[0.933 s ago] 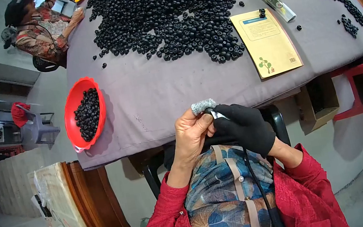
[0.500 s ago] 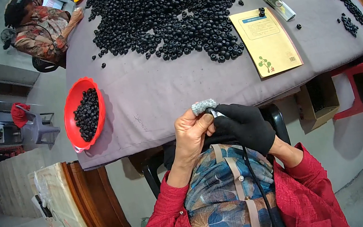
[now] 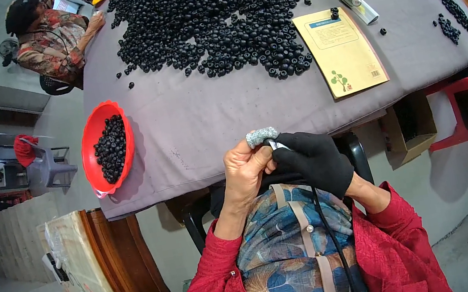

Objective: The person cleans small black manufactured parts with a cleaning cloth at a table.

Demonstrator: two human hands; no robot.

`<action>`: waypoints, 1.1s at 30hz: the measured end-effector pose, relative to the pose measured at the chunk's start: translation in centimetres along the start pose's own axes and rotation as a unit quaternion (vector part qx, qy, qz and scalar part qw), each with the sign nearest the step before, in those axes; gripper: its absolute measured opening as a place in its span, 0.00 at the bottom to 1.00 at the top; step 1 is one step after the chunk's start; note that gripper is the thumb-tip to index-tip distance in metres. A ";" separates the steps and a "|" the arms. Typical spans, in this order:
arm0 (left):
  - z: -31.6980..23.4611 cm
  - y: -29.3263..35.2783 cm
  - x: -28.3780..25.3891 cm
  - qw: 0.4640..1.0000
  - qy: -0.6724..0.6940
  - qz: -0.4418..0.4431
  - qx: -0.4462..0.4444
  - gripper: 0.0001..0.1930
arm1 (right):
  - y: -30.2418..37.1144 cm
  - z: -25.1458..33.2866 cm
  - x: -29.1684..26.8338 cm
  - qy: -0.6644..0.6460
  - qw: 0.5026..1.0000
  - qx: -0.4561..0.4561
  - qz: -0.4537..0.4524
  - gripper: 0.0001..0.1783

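Black-gloved right hand and bare left hand, both pinching one grey-wrapped tool at near counter edge; one red bowl left.

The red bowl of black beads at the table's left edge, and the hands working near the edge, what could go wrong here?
1. The red bowl sits at the table's draped left edge; a nudge might tip its beads onto the floor.
2. The left hand and gloved right hand work at the table's edge, above the lap; a dropped piece would likely fall off the table.
3. Stray black beads lie loose and could roll off.
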State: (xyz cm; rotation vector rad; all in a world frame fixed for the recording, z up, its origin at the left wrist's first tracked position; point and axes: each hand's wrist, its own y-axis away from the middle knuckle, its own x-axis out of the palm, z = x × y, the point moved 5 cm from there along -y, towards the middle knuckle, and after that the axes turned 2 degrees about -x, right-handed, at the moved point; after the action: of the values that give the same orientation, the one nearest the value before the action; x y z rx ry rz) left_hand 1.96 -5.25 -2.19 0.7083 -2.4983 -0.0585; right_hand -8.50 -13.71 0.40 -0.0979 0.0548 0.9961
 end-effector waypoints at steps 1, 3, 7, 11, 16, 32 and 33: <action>0.0 0.0 0.0 1.000 -0.005 -0.001 -0.002 0.08 | 0.0 0.0 0.0 0.003 1.000 -0.016 0.005 0.14; 0.0 -0.1 0.0 1.000 -0.010 -0.002 -0.004 0.09 | -0.1 0.1 0.1 0.007 0.999 -0.032 0.009 0.13; 0.2 -0.1 -0.1 0.999 -0.035 0.000 0.004 0.09 | -0.4 -0.5 0.0 -0.034 0.999 0.021 0.027 0.12; 0.3 -0.1 0.4 1.000 -0.004 -0.006 -0.001 0.09 | -0.3 -0.7 -0.2 -0.021 0.999 0.018 0.027 0.13; 0.5 -0.3 0.2 0.996 0.088 0.006 -0.025 0.10 | -0.1 0.1 -0.1 -0.034 0.999 -0.023 0.003 0.14; 0.4 -0.4 -0.3 0.999 0.037 0.006 -0.016 0.10 | -0.5 -0.1 0.0 -0.004 1.000 0.008 0.029 0.12; 0.3 -0.4 -0.3 1.000 0.018 0.000 -0.024 0.10 | -0.6 -0.1 0.0 0.000 1.000 0.001 0.028 0.12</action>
State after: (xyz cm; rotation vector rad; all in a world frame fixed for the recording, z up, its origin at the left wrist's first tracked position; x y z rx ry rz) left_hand 2.21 -5.45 -2.67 0.6829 -2.4542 -0.1040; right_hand -8.00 -14.01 0.38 -0.0944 0.0585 1.0518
